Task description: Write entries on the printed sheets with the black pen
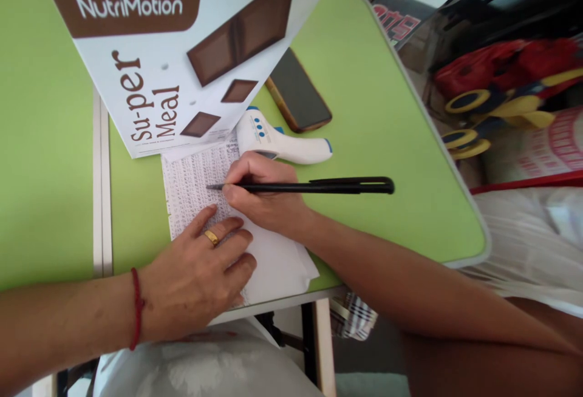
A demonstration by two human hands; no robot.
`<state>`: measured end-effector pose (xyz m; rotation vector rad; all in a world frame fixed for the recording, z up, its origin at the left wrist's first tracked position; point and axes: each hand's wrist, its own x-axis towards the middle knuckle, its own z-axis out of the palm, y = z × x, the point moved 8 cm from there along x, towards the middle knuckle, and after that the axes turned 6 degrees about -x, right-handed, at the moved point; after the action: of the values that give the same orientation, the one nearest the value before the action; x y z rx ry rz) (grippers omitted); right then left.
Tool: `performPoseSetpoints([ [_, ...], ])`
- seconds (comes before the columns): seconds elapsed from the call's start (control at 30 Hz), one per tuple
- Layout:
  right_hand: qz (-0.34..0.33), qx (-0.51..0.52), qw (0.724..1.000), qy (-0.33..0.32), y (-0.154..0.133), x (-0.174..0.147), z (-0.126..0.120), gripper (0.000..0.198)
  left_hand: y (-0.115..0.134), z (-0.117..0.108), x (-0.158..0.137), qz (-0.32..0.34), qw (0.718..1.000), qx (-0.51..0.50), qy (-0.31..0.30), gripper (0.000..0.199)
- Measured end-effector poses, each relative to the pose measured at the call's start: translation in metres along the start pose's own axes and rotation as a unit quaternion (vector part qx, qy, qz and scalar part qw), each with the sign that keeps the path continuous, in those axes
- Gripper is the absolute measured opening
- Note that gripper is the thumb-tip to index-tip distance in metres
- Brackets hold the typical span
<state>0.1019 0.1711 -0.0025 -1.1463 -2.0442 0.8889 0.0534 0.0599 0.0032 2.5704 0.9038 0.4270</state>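
Note:
My right hand (273,196) is closed round a black pen (337,186), whose tip meets a sheet of paper (277,263). Rows of small handwriting cover the sheet's upper left, while its lower right is blank. Lying on the lower left of the paper is my left hand (200,269), fingers apart and slightly bent, with nothing held. It wears a gold ring and a red cord bracelet. Just beyond my right hand lies a white and blue handheld thermometer (291,145). The paper's top edge is partly hidden by a white box.
The white box (155,63), printed NutriMotion, stands on the green table (387,111) behind the paper. A phone (300,93) with a dark screen lies beside it. Beyond the table's right edge are yellow-handled scissors (469,124) and red bags (505,63).

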Motion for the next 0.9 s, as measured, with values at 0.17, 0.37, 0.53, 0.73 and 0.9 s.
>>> performPoseSetpoints([
  [0.17,0.002,-0.003,1.000,0.018,0.0013,0.0002,-0.0024,0.011,0.0006,-0.0016,-0.0006,0.003,1.000,0.000,0.004,0.030],
  [0.37,0.000,0.000,1.000,-0.007,0.0016,-0.0005,0.0008,0.012,0.0001,-0.0006,-0.0006,0.001,1.000,0.000,-0.001,0.030],
  [0.53,0.007,-0.008,1.000,-0.004,0.0033,0.0001,-0.0006,0.011,0.0006,0.0000,-0.0012,0.003,1.000,0.000,0.000,0.030],
  [0.73,0.004,-0.010,1.000,-0.005,0.0024,-0.0001,-0.0008,0.012,0.0007,-0.0001,-0.0015,0.002,1.000,0.001,0.001,0.029],
  [0.9,0.008,-0.009,1.000,0.007,0.0034,0.0002,-0.0020,0.011,0.0007,0.0001,-0.0010,0.005,1.000,0.002,0.005,0.029],
])
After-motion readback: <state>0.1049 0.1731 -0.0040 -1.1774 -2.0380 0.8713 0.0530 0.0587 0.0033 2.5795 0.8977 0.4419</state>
